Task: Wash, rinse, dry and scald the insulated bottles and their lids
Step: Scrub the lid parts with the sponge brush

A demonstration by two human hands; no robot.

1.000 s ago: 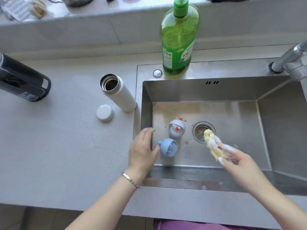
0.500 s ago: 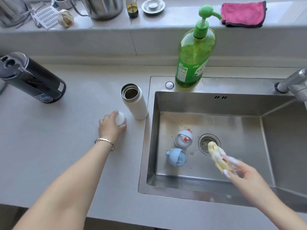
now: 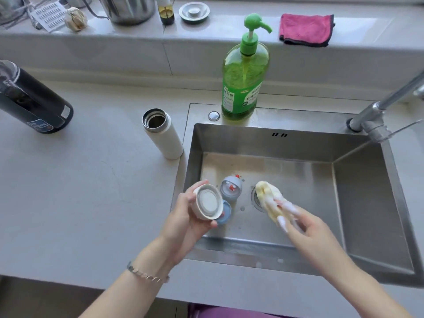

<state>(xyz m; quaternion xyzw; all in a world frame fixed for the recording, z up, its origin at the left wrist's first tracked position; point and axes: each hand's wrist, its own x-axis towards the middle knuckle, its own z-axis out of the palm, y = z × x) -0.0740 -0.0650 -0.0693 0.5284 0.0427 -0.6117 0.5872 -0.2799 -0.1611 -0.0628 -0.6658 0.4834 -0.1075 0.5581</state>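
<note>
Fig.: L hand [image 3: 183, 214] over the left rim of the sink [image 3: 298, 148], fingers and thumb curled round a white lid [image 3: 208, 201], inner side facing the camera. R hand [image 3: 305, 226] above the sink floor near the drain, foam-covered fingers clamped on a soapy yellow sponge [image 3: 268, 200]. Sink floor, left part: grey lid [image 3: 231, 187] w/ red parts; blue lid [image 3: 226, 213] just in front of it, partly hidden behind the white lid. White bottle [image 3: 163, 134], open, upright on the tabletop [image 3: 91, 191] just left of the sink. Black bottle [image 3: 34, 99] well left of the sink. Green detergent bottle [image 3: 243, 76] on the sink's back rim.
</note>
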